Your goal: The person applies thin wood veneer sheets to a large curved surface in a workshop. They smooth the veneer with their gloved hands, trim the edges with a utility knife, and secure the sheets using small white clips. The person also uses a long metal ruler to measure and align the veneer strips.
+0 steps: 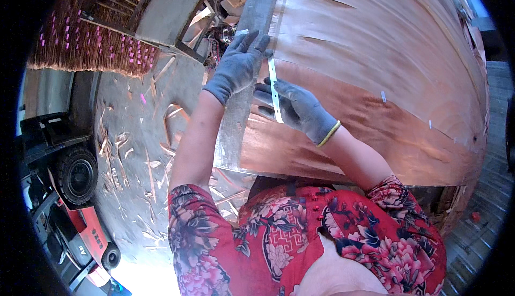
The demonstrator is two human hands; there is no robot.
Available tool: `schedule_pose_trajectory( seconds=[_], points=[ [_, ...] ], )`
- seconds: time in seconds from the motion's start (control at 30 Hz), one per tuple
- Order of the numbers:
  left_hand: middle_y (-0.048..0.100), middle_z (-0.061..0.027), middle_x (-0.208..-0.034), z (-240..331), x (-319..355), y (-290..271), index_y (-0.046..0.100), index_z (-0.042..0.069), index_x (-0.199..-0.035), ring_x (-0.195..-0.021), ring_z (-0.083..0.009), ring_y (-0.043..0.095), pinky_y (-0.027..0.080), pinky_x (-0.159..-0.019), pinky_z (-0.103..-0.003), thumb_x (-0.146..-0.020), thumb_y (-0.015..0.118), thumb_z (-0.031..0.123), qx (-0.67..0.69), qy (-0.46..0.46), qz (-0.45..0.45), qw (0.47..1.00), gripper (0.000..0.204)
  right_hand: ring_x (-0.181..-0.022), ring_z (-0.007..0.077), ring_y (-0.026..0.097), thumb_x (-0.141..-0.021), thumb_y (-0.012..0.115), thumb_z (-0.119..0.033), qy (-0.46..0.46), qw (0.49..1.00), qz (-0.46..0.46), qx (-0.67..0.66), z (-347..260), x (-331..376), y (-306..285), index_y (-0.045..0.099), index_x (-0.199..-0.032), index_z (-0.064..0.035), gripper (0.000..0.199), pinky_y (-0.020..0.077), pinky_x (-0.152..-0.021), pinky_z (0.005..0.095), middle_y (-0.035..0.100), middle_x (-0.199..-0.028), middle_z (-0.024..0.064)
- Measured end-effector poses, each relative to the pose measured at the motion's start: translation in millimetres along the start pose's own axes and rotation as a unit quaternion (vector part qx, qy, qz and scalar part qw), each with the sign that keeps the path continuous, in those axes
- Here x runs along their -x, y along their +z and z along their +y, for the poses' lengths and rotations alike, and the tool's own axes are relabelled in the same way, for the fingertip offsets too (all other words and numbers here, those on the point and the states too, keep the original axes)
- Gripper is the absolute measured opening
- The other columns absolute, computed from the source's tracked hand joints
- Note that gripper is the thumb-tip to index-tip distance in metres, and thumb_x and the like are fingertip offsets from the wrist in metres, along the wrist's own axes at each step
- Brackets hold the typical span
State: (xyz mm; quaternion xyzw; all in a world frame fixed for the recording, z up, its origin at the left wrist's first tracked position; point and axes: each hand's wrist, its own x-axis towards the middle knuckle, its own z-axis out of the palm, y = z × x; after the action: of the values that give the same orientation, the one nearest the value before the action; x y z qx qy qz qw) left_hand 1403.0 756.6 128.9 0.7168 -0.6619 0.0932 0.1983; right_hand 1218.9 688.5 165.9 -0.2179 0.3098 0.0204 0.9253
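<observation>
A large reddish-brown wood veneer sheet (386, 71) lies across a work table with a grey metal edge strip (257, 12) on its left side. My left hand (238, 65), in a grey glove, rests flat with fingers spread on the veneer's left edge beside the strip. My right hand (298, 108), also grey-gloved with a yellow cuff, pinches a thin white strip of tape (275, 92) that runs along a seam in the veneer. Small white tape pieces (383, 96) dot the seam further right.
Wood scraps and veneer slivers (134, 151) litter the concrete floor at left. A red forklift (75, 210) stands at lower left. A wooden frame (166, 17) and stacked veneer bundles (91, 44) sit at upper left.
</observation>
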Motion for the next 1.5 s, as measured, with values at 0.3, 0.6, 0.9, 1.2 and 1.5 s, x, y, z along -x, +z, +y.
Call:
schedule_pose_trajectory(
  seconds=[0.3,0.6,0.9,1.2,1.5],
  points=[
    [0.050,-0.0054,-0.127,2.5,-1.4,-4.7,0.051,0.011,-0.122,-0.123,-0.0220,0.041,0.026,-0.106,-0.036,-0.076,0.051,0.005,-0.039,0.029,-0.009,0.999,0.046,-0.101,0.0259,0.058,-0.089,0.047,-0.020,0.131,0.983,0.009,0.126,45.6,37.4,8.1,0.047,-0.118,0.0018,0.036,0.0469,-0.082,0.0375,0.057,-0.114,0.0152],
    [0.046,-0.0087,-0.131,-0.7,1.4,0.2,0.056,0.012,-0.119,-0.123,-0.0270,0.041,0.033,-0.102,-0.036,-0.078,0.054,0.007,-0.008,0.016,-0.008,1.000,0.041,-0.072,0.0213,0.061,-0.092,0.042,-0.015,0.178,0.984,-0.005,-0.020,87.2,50.5,-1.5,0.052,-0.098,0.0015,0.020,0.0529,-0.071,0.0334,0.060,-0.087,0.0118],
    [0.046,-0.0086,-0.131,5.3,4.7,-4.8,0.041,0.008,-0.131,-0.124,-0.0266,0.038,0.024,-0.106,-0.039,-0.083,0.053,0.033,-0.015,0.018,-0.004,1.000,0.055,-0.065,0.0189,0.059,-0.092,0.045,-0.022,0.188,0.980,0.045,-0.039,117.6,21.3,-2.6,0.054,-0.095,-0.0035,0.021,0.0501,-0.065,0.0337,0.062,-0.082,0.0085],
    [0.021,-0.0118,-0.146,47.9,33.2,22.2,0.023,0.005,-0.139,-0.133,-0.0283,0.021,0.011,-0.108,-0.045,-0.082,0.048,0.044,-0.048,-0.066,-0.073,0.994,0.074,-0.053,0.0121,0.050,-0.092,0.045,-0.028,0.199,0.973,0.115,0.024,114.4,30.7,18.2,0.055,-0.088,-0.0059,0.024,0.0432,-0.053,0.0279,0.055,-0.068,0.0015],
    [0.020,-0.0150,-0.145,90.9,51.9,4.5,0.027,0.004,-0.138,-0.134,-0.0326,0.016,0.009,-0.109,-0.047,-0.081,0.051,0.046,-0.033,-0.106,-0.047,0.993,0.074,-0.054,0.0143,0.055,-0.092,0.045,-0.027,0.258,0.951,-0.047,0.164,106.5,88.0,-4.2,0.057,-0.087,-0.0012,0.029,0.0457,-0.051,0.0250,0.059,-0.068,0.0067]
  ],
)
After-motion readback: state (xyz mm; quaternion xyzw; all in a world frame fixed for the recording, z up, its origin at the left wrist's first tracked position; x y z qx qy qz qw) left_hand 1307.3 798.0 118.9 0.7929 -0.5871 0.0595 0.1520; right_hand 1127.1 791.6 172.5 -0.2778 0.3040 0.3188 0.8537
